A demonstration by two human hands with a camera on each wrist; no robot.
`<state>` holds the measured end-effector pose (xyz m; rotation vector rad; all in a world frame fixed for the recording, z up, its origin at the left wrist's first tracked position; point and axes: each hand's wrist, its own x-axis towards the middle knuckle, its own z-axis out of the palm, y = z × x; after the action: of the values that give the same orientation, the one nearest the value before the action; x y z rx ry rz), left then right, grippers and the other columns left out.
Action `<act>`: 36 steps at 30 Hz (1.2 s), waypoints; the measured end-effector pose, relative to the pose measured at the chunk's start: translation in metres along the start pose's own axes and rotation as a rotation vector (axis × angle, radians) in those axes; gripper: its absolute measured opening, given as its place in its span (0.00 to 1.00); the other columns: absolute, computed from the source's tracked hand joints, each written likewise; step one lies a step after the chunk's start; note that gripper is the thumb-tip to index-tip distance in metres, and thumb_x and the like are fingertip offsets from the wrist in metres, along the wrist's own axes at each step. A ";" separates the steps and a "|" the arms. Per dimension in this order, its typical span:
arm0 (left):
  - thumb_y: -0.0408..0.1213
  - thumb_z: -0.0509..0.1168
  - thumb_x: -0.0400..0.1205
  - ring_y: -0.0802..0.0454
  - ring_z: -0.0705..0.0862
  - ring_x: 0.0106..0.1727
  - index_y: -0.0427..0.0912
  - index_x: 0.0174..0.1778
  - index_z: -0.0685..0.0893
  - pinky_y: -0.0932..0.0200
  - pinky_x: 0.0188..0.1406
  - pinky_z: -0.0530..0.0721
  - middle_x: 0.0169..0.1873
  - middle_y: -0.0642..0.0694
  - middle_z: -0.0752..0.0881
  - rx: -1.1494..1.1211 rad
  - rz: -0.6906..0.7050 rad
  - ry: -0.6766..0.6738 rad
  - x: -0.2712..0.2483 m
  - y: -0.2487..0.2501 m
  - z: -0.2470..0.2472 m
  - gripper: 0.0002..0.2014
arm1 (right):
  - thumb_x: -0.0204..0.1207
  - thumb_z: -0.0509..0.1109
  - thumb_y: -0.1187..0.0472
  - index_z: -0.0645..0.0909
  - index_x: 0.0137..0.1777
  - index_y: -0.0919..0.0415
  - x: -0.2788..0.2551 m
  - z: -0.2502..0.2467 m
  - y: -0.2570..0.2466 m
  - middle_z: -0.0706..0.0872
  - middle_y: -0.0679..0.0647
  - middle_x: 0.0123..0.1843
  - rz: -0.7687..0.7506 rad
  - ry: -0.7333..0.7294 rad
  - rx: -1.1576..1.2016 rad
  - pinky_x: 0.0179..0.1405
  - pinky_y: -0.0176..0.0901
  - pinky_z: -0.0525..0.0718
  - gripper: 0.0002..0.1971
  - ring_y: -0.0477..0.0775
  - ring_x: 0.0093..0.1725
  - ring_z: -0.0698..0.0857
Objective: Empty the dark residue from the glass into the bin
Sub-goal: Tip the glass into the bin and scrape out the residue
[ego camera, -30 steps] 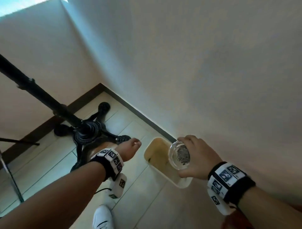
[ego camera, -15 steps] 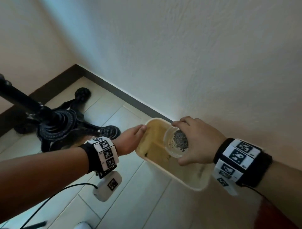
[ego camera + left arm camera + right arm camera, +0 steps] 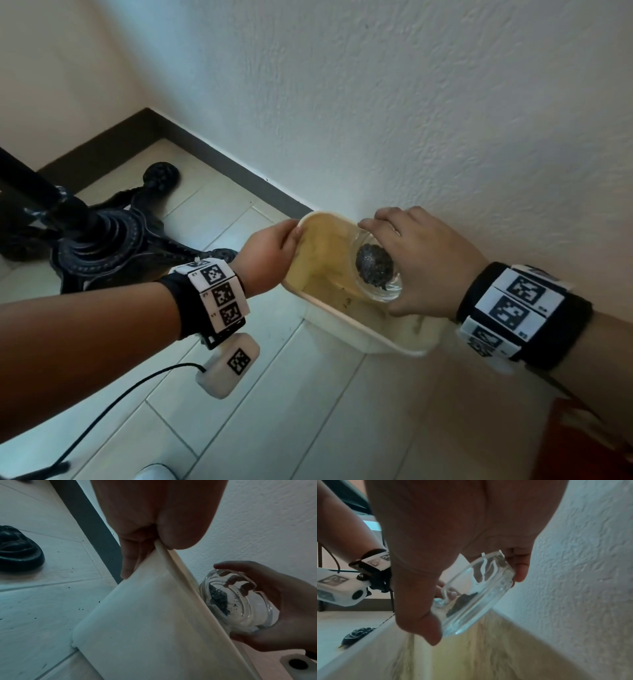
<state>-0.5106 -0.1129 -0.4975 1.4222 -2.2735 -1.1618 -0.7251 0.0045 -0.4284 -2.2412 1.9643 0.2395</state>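
Against the wall's foot on the tiled floor, my left hand (image 3: 270,260) pinches the bin (image 3: 346,320) by its far rim, tipping it toward me, while my right hand (image 3: 424,263) grips the glass (image 3: 375,270) tilted over its mouth, residue (image 3: 373,265) clinging inside.

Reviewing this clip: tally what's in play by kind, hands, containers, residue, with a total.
Hands: 2, left hand gripping the bin rim, right hand holding the glass
Containers: 2, bin, glass
Residue clumps: 1, dark residue
Total: 5
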 end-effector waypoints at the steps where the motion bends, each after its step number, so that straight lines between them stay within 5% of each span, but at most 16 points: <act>1: 0.45 0.54 0.93 0.50 0.86 0.59 0.46 0.73 0.84 0.58 0.57 0.78 0.61 0.47 0.91 -0.022 -0.003 0.010 0.001 0.001 0.000 0.18 | 0.45 0.85 0.43 0.68 0.80 0.58 0.002 0.000 0.000 0.76 0.60 0.74 -0.012 0.028 -0.009 0.64 0.59 0.82 0.58 0.64 0.64 0.76; 5: 0.47 0.54 0.93 0.45 0.88 0.60 0.48 0.74 0.83 0.53 0.55 0.86 0.62 0.46 0.90 -0.088 -0.046 0.005 0.005 0.007 0.000 0.19 | 0.45 0.86 0.49 0.71 0.78 0.62 0.012 0.004 -0.002 0.78 0.64 0.72 -0.042 0.118 -0.046 0.58 0.62 0.84 0.56 0.67 0.62 0.79; 9: 0.49 0.53 0.92 0.38 0.92 0.49 0.49 0.75 0.81 0.36 0.37 0.95 0.57 0.46 0.87 -0.175 -0.138 -0.060 0.007 0.012 -0.002 0.19 | 0.44 0.87 0.52 0.72 0.78 0.64 0.017 0.003 -0.003 0.79 0.66 0.72 -0.017 0.172 -0.052 0.57 0.63 0.84 0.57 0.70 0.62 0.80; 23: 0.51 0.53 0.92 0.36 0.94 0.45 0.46 0.69 0.84 0.37 0.36 0.95 0.54 0.36 0.89 -0.143 -0.155 -0.078 0.009 0.009 -0.001 0.21 | 0.46 0.86 0.65 0.70 0.78 0.65 0.012 0.020 -0.010 0.78 0.65 0.73 -0.122 0.123 -0.155 0.56 0.62 0.86 0.54 0.71 0.65 0.78; 30: 0.52 0.53 0.92 0.34 0.94 0.42 0.45 0.69 0.84 0.36 0.35 0.95 0.52 0.38 0.89 -0.136 -0.155 -0.097 0.014 0.008 -0.001 0.21 | 0.52 0.85 0.62 0.64 0.83 0.66 0.011 0.025 -0.008 0.74 0.64 0.75 -0.126 0.103 -0.123 0.58 0.63 0.85 0.56 0.69 0.65 0.76; 36: 0.51 0.53 0.92 0.35 0.94 0.40 0.44 0.67 0.85 0.36 0.34 0.95 0.50 0.38 0.89 -0.134 -0.145 -0.099 0.016 0.007 -0.001 0.21 | 0.50 0.84 0.70 0.67 0.79 0.67 0.012 0.026 -0.009 0.76 0.67 0.74 -0.157 0.096 -0.143 0.55 0.66 0.87 0.52 0.73 0.65 0.77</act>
<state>-0.5225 -0.1247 -0.4958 1.5306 -2.1383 -1.4289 -0.7157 0.0000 -0.4565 -2.5279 1.8569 0.2659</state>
